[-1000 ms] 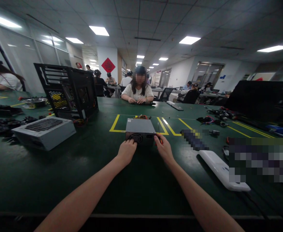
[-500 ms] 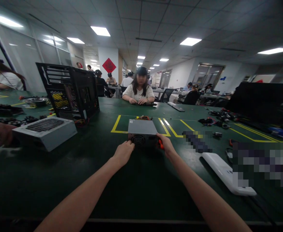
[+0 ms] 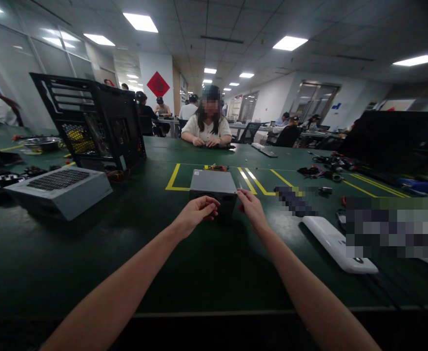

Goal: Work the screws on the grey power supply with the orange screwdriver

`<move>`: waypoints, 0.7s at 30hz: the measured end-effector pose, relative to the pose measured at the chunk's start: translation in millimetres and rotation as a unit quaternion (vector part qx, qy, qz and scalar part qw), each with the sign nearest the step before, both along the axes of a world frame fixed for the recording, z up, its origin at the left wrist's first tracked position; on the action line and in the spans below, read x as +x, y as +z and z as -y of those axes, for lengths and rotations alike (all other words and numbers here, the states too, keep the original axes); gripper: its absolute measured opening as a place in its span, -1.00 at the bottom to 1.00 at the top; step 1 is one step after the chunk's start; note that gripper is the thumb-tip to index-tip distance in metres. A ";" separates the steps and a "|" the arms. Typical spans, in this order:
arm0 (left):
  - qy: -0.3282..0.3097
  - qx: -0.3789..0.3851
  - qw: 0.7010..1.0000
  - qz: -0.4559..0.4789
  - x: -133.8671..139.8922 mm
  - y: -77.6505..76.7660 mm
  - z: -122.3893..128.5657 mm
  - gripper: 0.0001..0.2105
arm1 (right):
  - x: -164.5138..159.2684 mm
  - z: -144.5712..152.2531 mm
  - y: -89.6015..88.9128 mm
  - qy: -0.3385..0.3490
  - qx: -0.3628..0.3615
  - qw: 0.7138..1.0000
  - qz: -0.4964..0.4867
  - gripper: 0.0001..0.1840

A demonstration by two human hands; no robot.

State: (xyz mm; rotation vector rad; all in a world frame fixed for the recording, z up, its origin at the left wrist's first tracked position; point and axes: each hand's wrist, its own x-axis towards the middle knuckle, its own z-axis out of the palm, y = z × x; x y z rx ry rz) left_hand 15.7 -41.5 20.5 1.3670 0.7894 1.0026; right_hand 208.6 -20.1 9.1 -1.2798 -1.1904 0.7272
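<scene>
A grey computer power supply [image 3: 214,181] rests on the green table [image 3: 195,278] in front of me, its front face partly behind my left hand. My left hand [image 3: 198,212] is before that face, thumb and curled fingers drawn together. Whatever they may hold is too small or hidden to make out. Beside the unit's right front corner is my right hand [image 3: 251,207], its fingertips bent into a pinch. What it pinches, if anything, does not show. Coloured cables [image 3: 219,168] lie behind the power supply.
Left stand a second power supply [image 3: 84,195] and an open black computer case [image 3: 96,126]. A white device [image 3: 340,243], tangled cables [image 3: 323,173] and a dark monitor [image 3: 397,141] are at right. Across the table sits a person [image 3: 210,127].
My left hand has left the power supply's left corner and moved right across its front. The orange-red thing by my right hand no longer shows. A co-worker's hand has left the second unit.
</scene>
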 end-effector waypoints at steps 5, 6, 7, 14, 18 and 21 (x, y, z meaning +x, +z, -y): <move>0.022 -0.072 0.989 0.131 -7.5 0.7 -6.0 -0.84 | -4.5 40.3 18.2 0.001 0.150 0.985 0.079 -0.52; 0.025 -0.077 0.985 0.151 -9.5 0.5 -8.1 -0.85 | -5.9 47.4 21.2 0.008 0.167 0.981 0.095 -0.54; 0.027 -0.080 0.982 0.169 -11.4 0.6 -9.9 -0.85 | -7.3 53.4 24.0 0.011 0.174 0.978 0.112 -0.58; 0.115 -0.013 0.979 0.169 -23.2 1.3 -22.0 -0.87 | -10.2 57.9 29.3 0.042 0.168 0.969 0.175 -0.69; 0.307 0.146 0.939 0.049 -35.9 -7.3 -37.7 -0.86 | -10.2 35.9 11.9 0.059 0.103 0.991 0.060 -0.63; 0.338 0.117 0.934 0.023 -39.7 -16.3 -47.4 -0.85 | -8.9 17.3 -2.5 0.036 0.090 0.995 0.000 -0.64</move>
